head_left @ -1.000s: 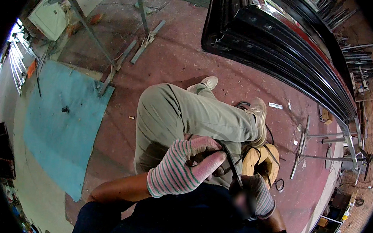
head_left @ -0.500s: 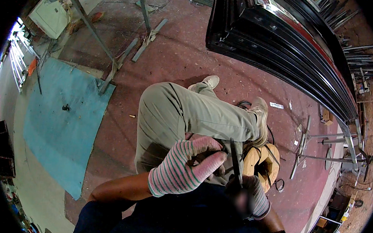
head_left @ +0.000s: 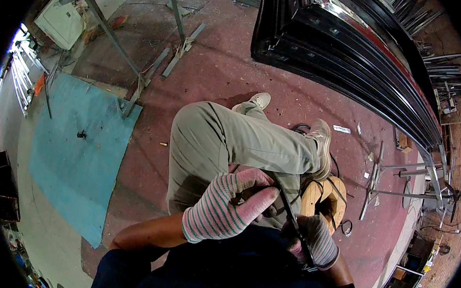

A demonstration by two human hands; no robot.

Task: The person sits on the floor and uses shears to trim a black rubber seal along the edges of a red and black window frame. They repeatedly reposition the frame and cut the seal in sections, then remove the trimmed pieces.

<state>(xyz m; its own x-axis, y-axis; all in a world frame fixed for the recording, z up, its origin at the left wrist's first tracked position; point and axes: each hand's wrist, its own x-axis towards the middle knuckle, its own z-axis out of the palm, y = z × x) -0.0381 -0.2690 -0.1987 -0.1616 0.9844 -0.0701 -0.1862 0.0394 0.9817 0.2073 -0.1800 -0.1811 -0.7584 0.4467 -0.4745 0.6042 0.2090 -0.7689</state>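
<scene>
My left hand (head_left: 229,205) wears a pink and white knit glove with green stripes. Its thumb and fingers are pinched together above my lap, and whatever lies between them is too dark and small to tell. My right hand (head_left: 317,238), in a soiled striped glove, grips a narrow black strip (head_left: 291,213). This strip slants from the left fingertips down past the right hand toward my dark shirt. Its upper end meets or nearly meets the left thumb tip. The right fingers are partly hidden behind it.
Grey-trousered legs (head_left: 262,143) are crossed in front of me. A wooden spool (head_left: 337,202) with black cord stands right of my knee. Long black metal profiles (head_left: 347,82) are stacked at far right. A blue-green mat (head_left: 80,149) covers floor at left; a metal frame leg (head_left: 112,31) stands behind it.
The black strip has tilted, its upper end moving left and down to the left fingertips, its lower end now showing past my right hand. My left hand has barely moved.
</scene>
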